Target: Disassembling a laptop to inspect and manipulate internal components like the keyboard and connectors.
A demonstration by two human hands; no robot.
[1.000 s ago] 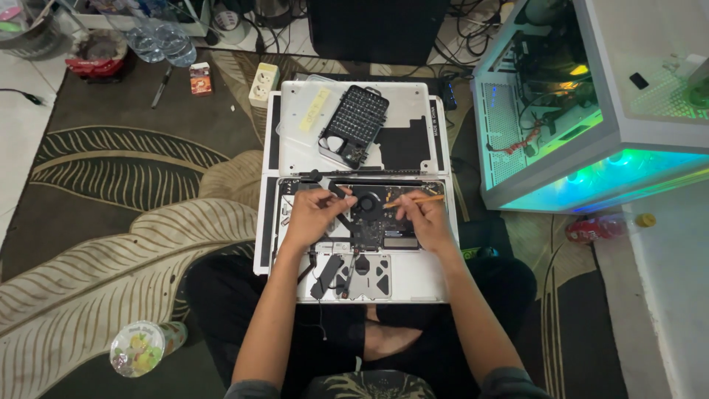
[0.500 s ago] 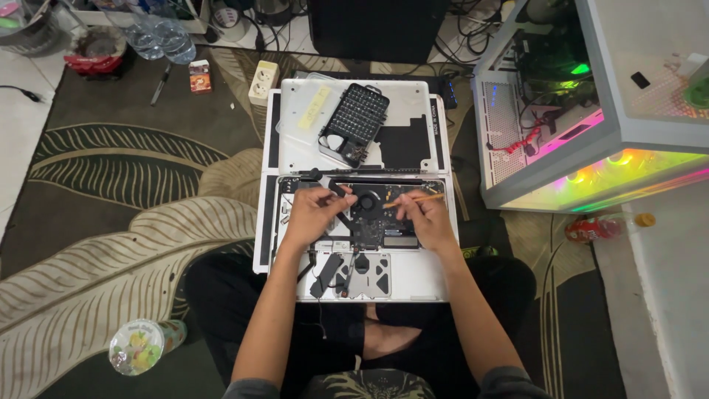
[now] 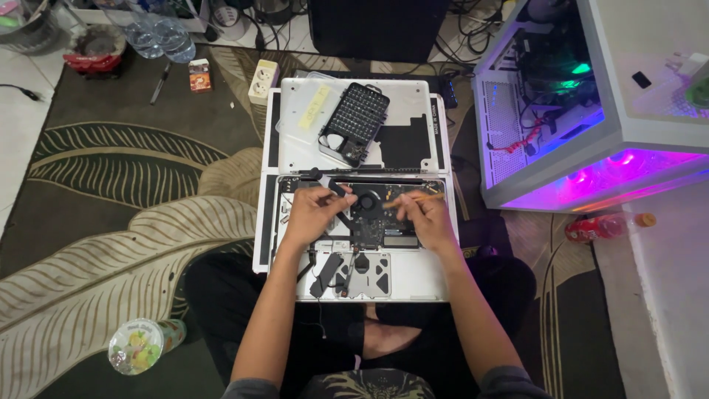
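Observation:
An opened silver laptop [image 3: 413, 277] lies on my lap with its bottom cover off, showing a dark circuit board and round fan [image 3: 367, 203]. My left hand [image 3: 312, 210] rests on the left part of the board, fingers pinched on a small black part. My right hand [image 3: 422, 216] holds a thin yellow-handled tool [image 3: 417, 197] over the board's right side. Behind the laptop lies the removed silver cover [image 3: 295, 137] with a black screwdriver bit case [image 3: 353, 122] on it.
A glowing white computer case [image 3: 583, 125] stands at the right. A white power strip [image 3: 262, 80], a small box [image 3: 199, 75] and a pen [image 3: 159, 83] lie on the leaf-pattern rug. A round candy jar [image 3: 137, 345] sits at lower left; a red bottle [image 3: 602, 227] at right.
Both hands stay on the board with only slight finger shifts. The computer case's light has turned from cyan through yellow-pink to purple.

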